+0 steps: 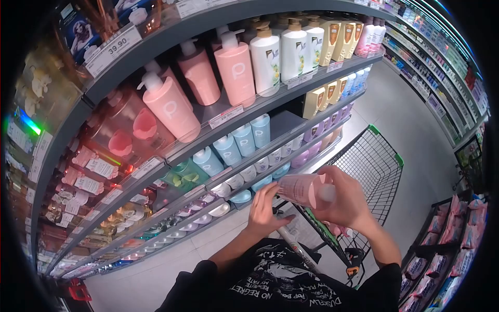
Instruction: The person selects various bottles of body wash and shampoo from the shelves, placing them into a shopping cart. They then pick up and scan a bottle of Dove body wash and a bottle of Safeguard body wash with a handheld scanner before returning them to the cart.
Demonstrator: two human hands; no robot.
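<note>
From the head camera, the person holds a pink bottle [304,190] in front of the chest, above the handle end of a wire shopping cart [371,166] and beside shelves [260,106] of pump bottles. The right hand [347,200] is clamped around its cap end, and the left hand [265,208] rests with loosely spread fingers against the other end. To read the label well, the right grip should stay firm while the left steadies the base. The bottle lies nearly level, long axis left to right, cap probably toward the right, though the hand hides it.
</note>
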